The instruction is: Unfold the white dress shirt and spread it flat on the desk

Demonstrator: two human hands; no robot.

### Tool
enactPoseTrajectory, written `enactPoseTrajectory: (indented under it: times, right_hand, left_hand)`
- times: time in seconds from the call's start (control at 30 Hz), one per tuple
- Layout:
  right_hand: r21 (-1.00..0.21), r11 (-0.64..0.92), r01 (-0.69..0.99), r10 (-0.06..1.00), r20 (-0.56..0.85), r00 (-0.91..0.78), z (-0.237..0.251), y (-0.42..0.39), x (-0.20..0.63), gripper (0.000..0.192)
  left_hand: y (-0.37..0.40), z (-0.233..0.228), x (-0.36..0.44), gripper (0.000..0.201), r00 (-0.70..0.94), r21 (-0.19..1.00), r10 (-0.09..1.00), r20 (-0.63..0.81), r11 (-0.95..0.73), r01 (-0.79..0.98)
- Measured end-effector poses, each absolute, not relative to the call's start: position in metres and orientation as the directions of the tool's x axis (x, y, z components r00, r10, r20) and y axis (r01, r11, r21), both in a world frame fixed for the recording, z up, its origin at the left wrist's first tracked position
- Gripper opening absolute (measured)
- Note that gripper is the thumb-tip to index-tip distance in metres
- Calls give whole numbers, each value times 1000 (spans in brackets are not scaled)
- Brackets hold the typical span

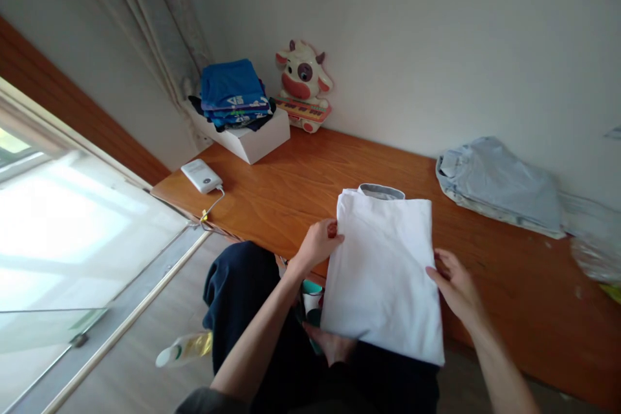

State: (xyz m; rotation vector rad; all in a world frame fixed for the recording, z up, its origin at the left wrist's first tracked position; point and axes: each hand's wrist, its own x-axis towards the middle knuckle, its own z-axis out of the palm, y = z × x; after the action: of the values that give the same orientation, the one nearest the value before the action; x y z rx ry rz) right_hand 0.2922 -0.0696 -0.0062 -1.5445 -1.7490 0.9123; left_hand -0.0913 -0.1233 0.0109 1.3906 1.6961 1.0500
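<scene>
A white folded shirt [383,278] with a grey inner neckband hangs over the front edge of the wooden table, above my lap. My left hand [317,246] pinches its left edge, fingers curled in. On the opposite edge, my right hand [453,281] grips the cloth between thumb and fingers. The shirt's upper end lies over the tabletop, its lower end over my dark trousers. Cloth hides some of my fingertips.
On the wooden table [310,174] are folded blue clothes [233,87] on a white box [262,139], a cow toy keyboard [303,87], a white power bank [201,176] with a cable, and a light grey-blue cloth pile [504,184]. A bottle [187,348] lies on the floor.
</scene>
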Motion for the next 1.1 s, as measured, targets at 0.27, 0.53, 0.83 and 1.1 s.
enactPoseTrajectory:
  times: [0.27, 0.53, 0.83, 1.1]
  right_hand:
    - [-911, -237, 338, 872, -353, -341, 31, -27, 280, 58]
    - [-961, -264, 80, 914, -275, -299, 5, -56, 302, 31]
    - [-931, -63, 360, 899, -210, -385, 4, -94, 337, 40]
    - [-856, 181, 485, 881, -78, -468, 17, -119, 319, 44]
  left_hand:
    - [-89, 22, -111, 35, 139, 939, 934, -330, 340, -58]
    - [-120, 32, -117, 50, 356, 828, 879, -317, 440, -347]
    - [-173, 29, -125, 61, 317, 905, 861, -399, 426, -19]
    - [-211, 31, -110, 74, 308, 956, 911, -274, 293, -16]
